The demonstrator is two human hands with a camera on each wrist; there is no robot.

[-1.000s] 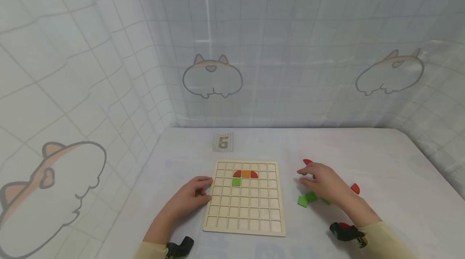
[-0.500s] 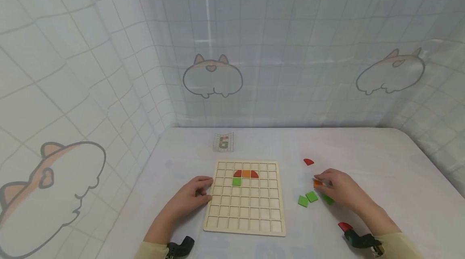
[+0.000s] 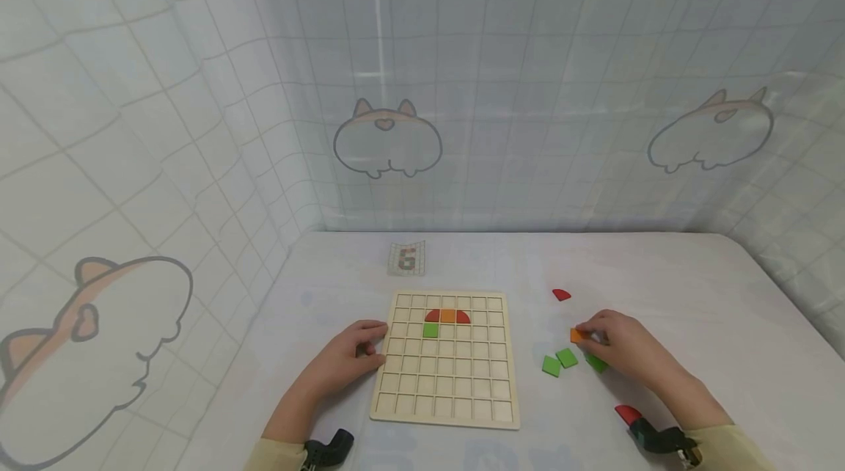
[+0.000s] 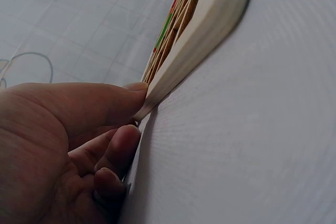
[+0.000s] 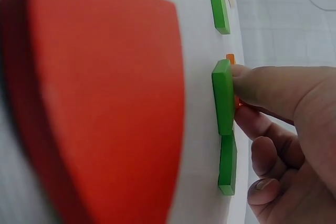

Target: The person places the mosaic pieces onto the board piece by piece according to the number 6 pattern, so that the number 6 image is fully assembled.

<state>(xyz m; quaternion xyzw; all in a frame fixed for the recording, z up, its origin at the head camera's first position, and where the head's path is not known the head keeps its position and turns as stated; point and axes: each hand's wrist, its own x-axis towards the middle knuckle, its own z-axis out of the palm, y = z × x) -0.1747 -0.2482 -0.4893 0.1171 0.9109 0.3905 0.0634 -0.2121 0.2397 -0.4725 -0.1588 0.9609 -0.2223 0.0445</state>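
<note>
My left hand (image 3: 353, 348) rests at the left edge of a pale wooden grid board (image 3: 444, 386). In the left wrist view its thumb (image 4: 118, 103) touches the board's rim (image 4: 191, 43), with the other fingers loosely bent below. Set in the board's upper cells are an orange square tile (image 3: 447, 316) between two red quarter-round tiles (image 3: 463, 318), and a green square tile (image 3: 430, 329) below the left red one. To the right of the board, my right hand (image 3: 620, 342) pinches another orange square tile (image 3: 576, 335) between thumb and forefinger, low over the table.
Loose green square tiles (image 3: 566, 358) lie near the right hand. One red quarter-round tile (image 3: 561, 295) is farther back; another red tile (image 3: 627, 414) lies by the right wrist camera. A small pattern card (image 3: 406, 259) sits behind the board. Patterned curtains (image 3: 528, 89) surround the table.
My right hand has moved right and toward me from near the back red tile, and now pinches the orange tile. The left hand and board stay put.
</note>
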